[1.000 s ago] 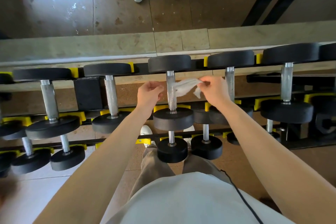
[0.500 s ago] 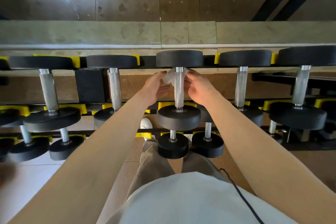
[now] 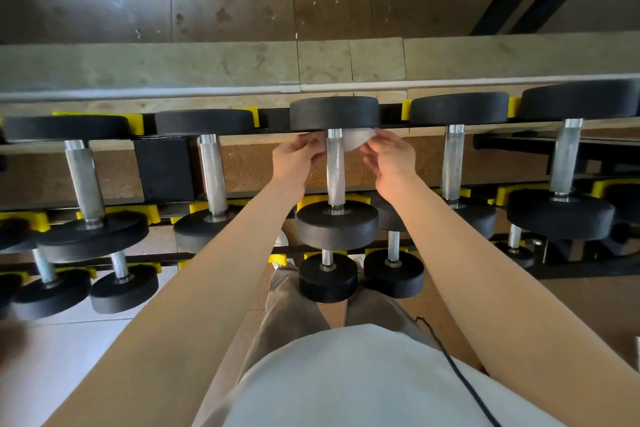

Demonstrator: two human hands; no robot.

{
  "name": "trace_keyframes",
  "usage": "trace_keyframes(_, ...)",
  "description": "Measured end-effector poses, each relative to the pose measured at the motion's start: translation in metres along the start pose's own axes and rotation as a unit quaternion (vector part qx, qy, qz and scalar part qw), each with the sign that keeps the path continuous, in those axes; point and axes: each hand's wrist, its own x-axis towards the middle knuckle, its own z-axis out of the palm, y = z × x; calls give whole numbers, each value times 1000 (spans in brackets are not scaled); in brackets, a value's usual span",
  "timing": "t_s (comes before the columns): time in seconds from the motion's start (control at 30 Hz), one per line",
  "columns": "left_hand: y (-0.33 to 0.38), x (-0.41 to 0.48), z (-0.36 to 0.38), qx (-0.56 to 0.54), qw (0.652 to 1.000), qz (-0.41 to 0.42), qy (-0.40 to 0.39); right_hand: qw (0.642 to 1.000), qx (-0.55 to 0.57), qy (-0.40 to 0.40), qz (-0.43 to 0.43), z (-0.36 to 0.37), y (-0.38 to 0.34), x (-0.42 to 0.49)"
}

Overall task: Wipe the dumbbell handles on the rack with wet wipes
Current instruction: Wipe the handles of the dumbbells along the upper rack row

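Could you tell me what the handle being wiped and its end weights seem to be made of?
Handle: bare metal, likely steel, silvery with fine knurled texture. End weights: matte black, probably rubber-coated, no shine. Wipe: thin white cloth-like sheet.

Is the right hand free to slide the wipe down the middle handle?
Probably yes: the right hand holds the wipe at the top of the handle, whose knurled length below is bare.

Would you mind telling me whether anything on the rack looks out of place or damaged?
Nothing stands out. The dumbbells sit in their yellow cradles, evenly in line. Both hands, left hand and right hand, hold the wipe behind the far end of the middle handle.
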Motion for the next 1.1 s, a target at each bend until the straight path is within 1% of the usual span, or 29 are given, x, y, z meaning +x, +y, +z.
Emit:
trace_keyframes(0.07, 3, -2, 7, 17, 1000, -15, 9, 999, 15, 31, -18, -7, 4, 1)
trace_keyframes(0.1, 4, -3, 7, 16, 1000, -14, 18, 999, 18, 31, -26, -6, 6, -1)
trace_keyframes(0.23, -1, -8, -8, 8, 994, 50, 95, 997, -48, -17, -63, 17, 12, -10)
trace_keyframes(0.3, -7, -12, -12, 23, 989, 79, 123, 996, -42, -30, -72, 22, 10, -13)
trace_keyframes(0.33, -10, -13, -10, 38, 988, 90, 122, 996, -32, -26, -74, 19, 9, -12)
trace_keyframes(0.4, -14, -13, -2, 80, 988, 98, 87, 997, -18, -8, -74, 4, 8, -9)
trace_keyframes(0.5, -14, -16, 6, 128, 987, 80, 51, 996, -28, 15, -78, -18, 10, -5)
trace_keyframes(0.57, -15, -18, -1, 138, 985, 86, 56, 994, -65, 3, -83, -19, 16, -6)
trace_keyframes(0.63, -17, -24, -17, 137, 982, 98, 81, 987, -131, -43, -79, -12, 23, -10)
trace_keyframes(0.7, -20, -28, -31, 127, 980, 111, 105, 970, -209, -93, -79, -4, 28, -12)
trace_keyframes(0.77, -23, -32, -37, 142, 978, 108, 106, 954, -266, -103, -97, -5, 26, -12)
trace_keyframes(0.8, -24, -33, -35, 164, 978, 92, 91, 946, -290, -93, -108, -9, 23, -12)
trace_keyframes(0.87, -24, -35, -29, 231, 971, 56, 29, 940, -314, -68, -113, -26, 19, -10)
trace_keyframes(0.93, -27, -36, -27, 298, 953, 45, -31, 941, -317, -60, -106, -45, 19, -7)
trace_keyframes(0.97, -26, -37, -29, 324, 944, 42, -47, 935, -333, -70, -105, -50, 21, -8)
trace_keyframes(1.0, -24, -39, -33, 353, 933, 39, -55, 920, -366, -93, -105, -52, 24, -9)
trace_keyframes(1.03, -22, -41, -39, 384, 921, 36, -60, 896, -413, -125, -108, -50, 27, -11)
trace_keyframes(1.1, -17, -45, -55, 440, 895, 27, -66, 838, -499, -184, -117, -39, 37, -16)
